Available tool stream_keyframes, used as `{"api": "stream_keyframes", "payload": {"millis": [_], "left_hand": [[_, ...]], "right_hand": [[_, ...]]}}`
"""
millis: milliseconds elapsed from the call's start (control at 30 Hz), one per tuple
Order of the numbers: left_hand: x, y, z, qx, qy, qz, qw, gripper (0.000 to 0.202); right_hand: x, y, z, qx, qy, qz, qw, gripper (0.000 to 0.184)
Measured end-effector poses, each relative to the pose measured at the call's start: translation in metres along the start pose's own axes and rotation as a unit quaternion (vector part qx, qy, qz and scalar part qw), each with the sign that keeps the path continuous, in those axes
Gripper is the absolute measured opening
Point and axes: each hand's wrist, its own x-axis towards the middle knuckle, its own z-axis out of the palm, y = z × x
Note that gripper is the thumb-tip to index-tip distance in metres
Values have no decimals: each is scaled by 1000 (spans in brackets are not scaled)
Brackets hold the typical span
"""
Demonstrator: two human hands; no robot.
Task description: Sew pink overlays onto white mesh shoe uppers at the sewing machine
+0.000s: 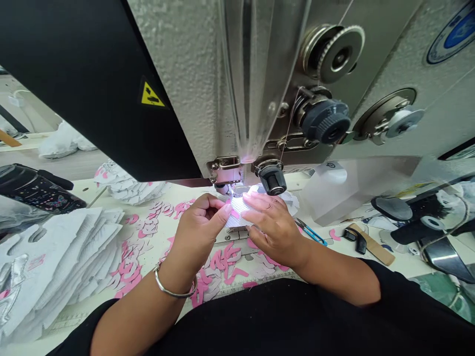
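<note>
Cream sewing table [87, 194] runs under my view, with the grey head of an industrial sewing machine [193, 89] looming over it, a yellow warning label [151, 95] on its black panel and thread tension dials [328, 121] on its right face. Under the presser foot [224, 173] sits a small white perforated piece [237, 215], its far edge reaching in beneath the foot. My left hand [198, 230], a metal bangle [172, 286] on its wrist, is curled into a narrow pinch, with thumb and fingers close together and a fingertip at the near-left edge of the piece; I cannot tell whether it actually grips anything. My right hand [272, 227] is open, its fingers lying nearly flat and together on top of the piece. Near the left, a tall stack of white perforated cutouts [63, 262] leans on the table, and a second pile [128, 185] sits farther back. Loose pink cutouts [129, 272] are scattered between that stack and my hands, more of them lying below my wrists. Blue-handled thread snips [310, 232] lie just beyond my right hand, and a printed ruler strip [256, 288] runs along the near side of the table.
</note>
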Motion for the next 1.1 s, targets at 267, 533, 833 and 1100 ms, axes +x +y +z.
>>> {"api": "stream_keyframes", "payload": {"millis": [267, 533, 833, 1100], "left_hand": [[2, 4, 2, -58, -27, -21, 998, 22], [0, 1, -2, -78, -40, -44, 995, 20], [-5, -2, -4, -29, -38, -27, 998, 18], [-5, 0, -3, -12, -40, -25, 999, 18]], "right_hand": [[-1, 4, 0, -12, -13, -16, 1000, 38], [0, 4, -8, -16, -29, -30, 999, 34], [-1, 5, -10, -5, -20, -46, 999, 31], [-1, 5, -7, -3, 0, -58, 998, 31]]}}
